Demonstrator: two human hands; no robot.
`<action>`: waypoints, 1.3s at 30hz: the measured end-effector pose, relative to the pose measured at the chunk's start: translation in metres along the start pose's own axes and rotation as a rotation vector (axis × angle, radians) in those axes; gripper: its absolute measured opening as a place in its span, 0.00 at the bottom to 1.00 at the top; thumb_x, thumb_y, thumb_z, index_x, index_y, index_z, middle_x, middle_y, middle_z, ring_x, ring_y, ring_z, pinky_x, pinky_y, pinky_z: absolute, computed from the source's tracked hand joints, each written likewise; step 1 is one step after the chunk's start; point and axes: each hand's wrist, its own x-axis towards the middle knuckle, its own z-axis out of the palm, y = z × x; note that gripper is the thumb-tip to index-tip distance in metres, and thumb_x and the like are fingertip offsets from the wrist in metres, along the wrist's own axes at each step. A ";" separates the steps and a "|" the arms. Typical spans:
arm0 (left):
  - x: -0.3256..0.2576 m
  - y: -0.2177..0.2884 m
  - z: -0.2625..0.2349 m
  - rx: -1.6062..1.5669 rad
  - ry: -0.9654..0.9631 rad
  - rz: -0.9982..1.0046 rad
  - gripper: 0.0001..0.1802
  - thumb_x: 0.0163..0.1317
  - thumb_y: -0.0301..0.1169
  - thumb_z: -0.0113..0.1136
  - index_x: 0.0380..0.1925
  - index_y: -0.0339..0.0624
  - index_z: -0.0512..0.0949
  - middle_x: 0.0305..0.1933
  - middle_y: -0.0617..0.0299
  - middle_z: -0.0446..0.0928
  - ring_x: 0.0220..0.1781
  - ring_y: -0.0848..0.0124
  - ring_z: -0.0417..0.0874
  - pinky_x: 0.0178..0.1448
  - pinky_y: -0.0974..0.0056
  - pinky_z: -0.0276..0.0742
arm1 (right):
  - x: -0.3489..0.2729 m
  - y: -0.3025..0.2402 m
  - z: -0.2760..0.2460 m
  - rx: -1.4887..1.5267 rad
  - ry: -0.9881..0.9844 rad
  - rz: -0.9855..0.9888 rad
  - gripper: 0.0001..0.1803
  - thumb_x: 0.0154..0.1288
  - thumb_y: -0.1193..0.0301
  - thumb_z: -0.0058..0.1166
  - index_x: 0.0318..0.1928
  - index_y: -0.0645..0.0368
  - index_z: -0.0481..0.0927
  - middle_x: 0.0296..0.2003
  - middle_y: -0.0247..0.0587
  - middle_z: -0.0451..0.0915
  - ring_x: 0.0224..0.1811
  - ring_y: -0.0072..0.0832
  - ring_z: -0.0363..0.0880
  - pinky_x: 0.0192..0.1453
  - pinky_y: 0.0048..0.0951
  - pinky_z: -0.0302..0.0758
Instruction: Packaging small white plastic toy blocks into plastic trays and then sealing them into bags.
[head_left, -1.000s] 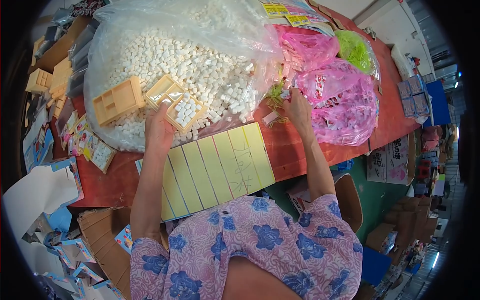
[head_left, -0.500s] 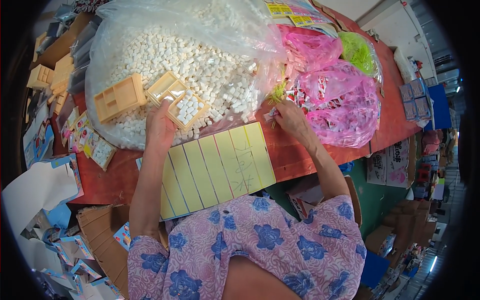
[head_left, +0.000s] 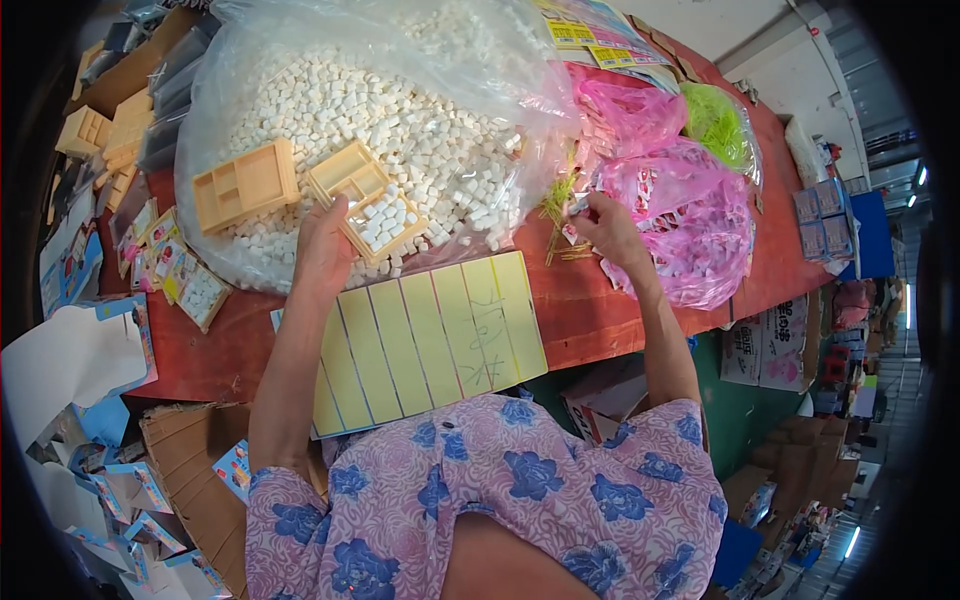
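Note:
My left hand (head_left: pixel 324 245) grips a pale yellow compartment tray (head_left: pixel 345 178), tilted over a big clear plastic bag. White marshmallow-like pieces (head_left: pixel 388 222) fill its near compartment; the others look bare. A second such tray (head_left: pixel 245 187) lies on the bag to the left. At the left edge of a pink bag (head_left: pixel 680 215) of small red-and-white packets, my right hand (head_left: pixel 612 235) is closed, its fingers pinching a small whitish packet, partly hidden. Thin yellow-green strips (head_left: pixel 558 208) lie just left of these fingers.
Loose white pieces (head_left: pixel 330 110) fill the clear bag on the red table (head_left: pixel 585 320). A yellow striped board (head_left: pixel 430 340) lies at the near edge. Bright green strands (head_left: pixel 715 125) sit far right. Finished-looking filled packs (head_left: pixel 185 275) lie left, above a cardboard box (head_left: pixel 195 470).
My right hand has moved right and slightly up, from beside the yellow-green strips to the pink bag's edge. My left hand and its tray have barely shifted.

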 end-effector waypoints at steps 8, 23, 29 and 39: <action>0.005 -0.006 0.007 0.081 -0.055 -0.027 0.15 0.58 0.29 0.43 0.44 0.34 0.62 0.43 0.54 0.69 0.43 0.68 0.74 0.44 0.63 0.73 | 0.016 -0.017 -0.020 0.668 -0.077 0.263 0.07 0.49 0.68 0.50 0.24 0.59 0.73 0.16 0.26 0.68 0.17 0.12 0.62 0.19 0.15 0.58; 0.003 -0.023 0.005 -0.007 -0.215 -0.178 0.16 0.57 0.31 0.44 0.46 0.41 0.64 0.44 0.59 0.70 0.44 0.69 0.74 0.45 0.63 0.73 | 0.109 -0.153 0.068 -0.114 -0.057 -0.669 0.08 0.47 0.71 0.52 0.28 0.61 0.72 0.24 0.43 0.73 0.30 0.38 0.72 0.34 0.32 0.69; 0.003 -0.017 0.004 -0.042 -0.230 -0.155 0.17 0.59 0.30 0.42 0.49 0.41 0.60 0.46 0.59 0.68 0.46 0.68 0.73 0.47 0.62 0.72 | 0.108 -0.155 0.071 -0.001 0.014 -0.672 0.13 0.47 0.75 0.52 0.37 0.62 0.73 0.32 0.44 0.73 0.36 0.38 0.72 0.38 0.32 0.69; -0.003 -0.005 -0.012 -0.088 -0.167 -0.130 0.17 0.59 0.29 0.42 0.49 0.41 0.61 0.47 0.58 0.68 0.47 0.68 0.72 0.50 0.62 0.70 | 0.087 -0.110 0.038 0.161 0.358 -0.339 0.05 0.50 0.78 0.49 0.30 0.61 0.75 0.29 0.42 0.73 0.31 0.34 0.72 0.31 0.24 0.69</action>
